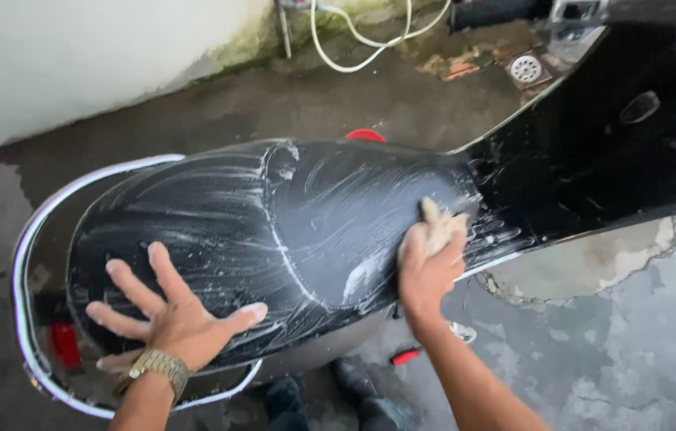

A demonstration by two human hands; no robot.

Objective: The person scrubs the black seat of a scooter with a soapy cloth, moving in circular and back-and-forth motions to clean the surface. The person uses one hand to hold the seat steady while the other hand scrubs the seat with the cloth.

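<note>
On the black scooter seat, smooth, round and streaked with white soap, we press our left hand flat near its back end, fingers spread wide and holding nothing. Our right hand squeezes a soft tan sponge against the seat's front end, beside the shiny black body panel.

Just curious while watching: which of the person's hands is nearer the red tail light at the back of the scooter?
Left. The left hand lies flat on the soapy seat, just beside the tail light; the right hand presses a sponge far toward the seat's front.
</note>
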